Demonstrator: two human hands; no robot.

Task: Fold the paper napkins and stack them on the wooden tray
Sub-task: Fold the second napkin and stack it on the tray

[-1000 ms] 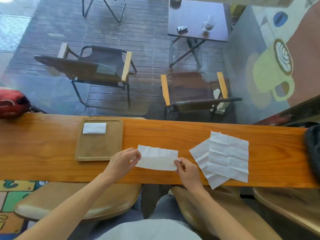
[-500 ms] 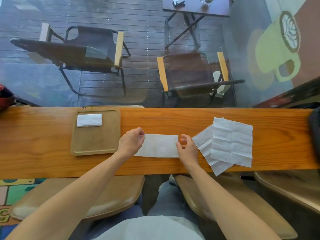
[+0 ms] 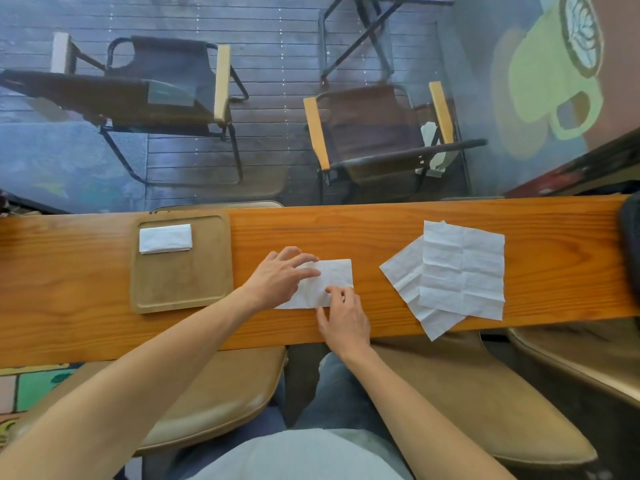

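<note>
A white napkin [image 3: 334, 275], folded into a rectangle, lies on the wooden counter in front of me. My left hand [image 3: 280, 275] rests flat on its left half with the fingers spread. My right hand [image 3: 344, 315] holds the near edge, fingertips on top and thumb at the edge. The wooden tray [image 3: 180, 289] sits to the left, with one folded napkin [image 3: 165, 238] in its far left corner. Two unfolded napkins lie to the right, the upper one [image 3: 462, 268] overlapping the lower one [image 3: 403, 275].
The counter [image 3: 346, 230] is a narrow plank against a window, and the lower napkin's corner hangs over its near edge. Tan stool seats [image 3: 214, 396] stand under it. A dark object [image 3: 630, 244] sits at the far right end.
The long napkin strip has been folded over to about half its length. My left hand moved right and now lies flat on it. My right hand shifted to the near edge.
</note>
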